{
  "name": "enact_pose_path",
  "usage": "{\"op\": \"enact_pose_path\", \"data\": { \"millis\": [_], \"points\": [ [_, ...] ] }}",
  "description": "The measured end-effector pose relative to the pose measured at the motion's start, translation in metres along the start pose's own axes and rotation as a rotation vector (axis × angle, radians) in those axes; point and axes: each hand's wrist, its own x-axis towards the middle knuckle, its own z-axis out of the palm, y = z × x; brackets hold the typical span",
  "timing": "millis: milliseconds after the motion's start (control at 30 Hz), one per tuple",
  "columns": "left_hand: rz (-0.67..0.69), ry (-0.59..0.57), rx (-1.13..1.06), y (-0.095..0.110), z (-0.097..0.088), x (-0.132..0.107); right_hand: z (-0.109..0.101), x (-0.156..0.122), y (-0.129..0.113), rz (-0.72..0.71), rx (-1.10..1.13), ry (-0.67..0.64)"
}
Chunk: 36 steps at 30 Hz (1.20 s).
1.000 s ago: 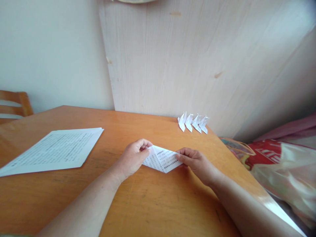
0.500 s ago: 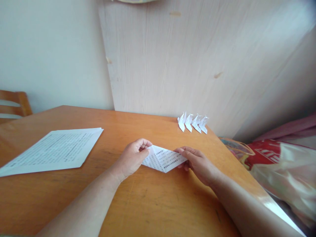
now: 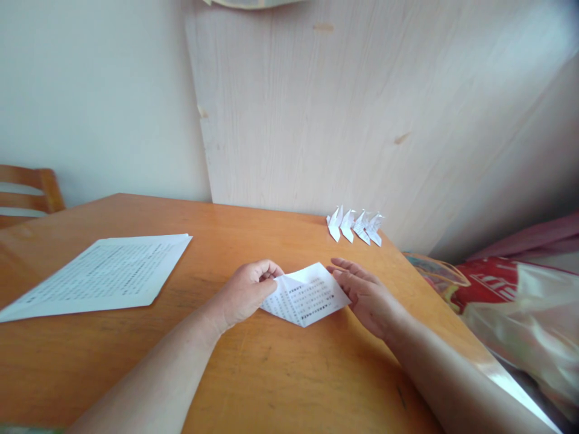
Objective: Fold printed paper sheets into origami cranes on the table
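Note:
A small folded sheet of printed paper (image 3: 312,295) lies between my hands, just over the wooden table. My left hand (image 3: 251,289) pinches its left corner between thumb and curled fingers. At the paper's right edge, my right hand (image 3: 364,292) has its fingers stretched out and apart, close beside or touching the edge; I cannot tell which. Several folded white paper figures (image 3: 355,226) with pointed tips stand in a row near the table's far right edge.
A stack of printed sheets (image 3: 104,271) lies on the left of the wooden table (image 3: 271,380). A pale board (image 3: 307,120) rises behind. Right of the table are a red and white bag (image 3: 506,295) and an orange-rimmed item (image 3: 438,271). A chair back (image 3: 31,187) shows at far left.
My right hand has loosened from the paper's right corner and its fingers have spread. The paper's right part now shows wider and more opened out. My left hand keeps its hold.

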Motion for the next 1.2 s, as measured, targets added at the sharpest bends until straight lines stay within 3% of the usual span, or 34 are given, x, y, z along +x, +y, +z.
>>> {"op": "enact_pose_path", "data": {
  "millis": [167, 267, 600, 833, 1200],
  "points": [
    [-0.024, -0.037, -0.029, -0.002, 0.001, 0.0, 0.002, -0.003, -0.004, 0.161, 0.082, -0.013],
    [0.004, -0.019, 0.003, -0.001, 0.002, 0.001, 0.001, -0.003, -0.003, 0.175, 0.07, -0.063],
    [0.298, 0.211, 0.265, 0.01, -0.003, -0.001, -0.004, -0.006, -0.006, -0.259, -0.128, -0.062],
    [0.181, 0.337, 0.194, 0.001, -0.009, 0.004, -0.003, -0.011, -0.006, -0.218, -0.29, -0.201],
    [0.123, 0.24, 0.309, -0.012, -0.006, 0.008, -0.011, 0.001, -0.006, -0.2, -0.367, -0.049]
  ]
}}
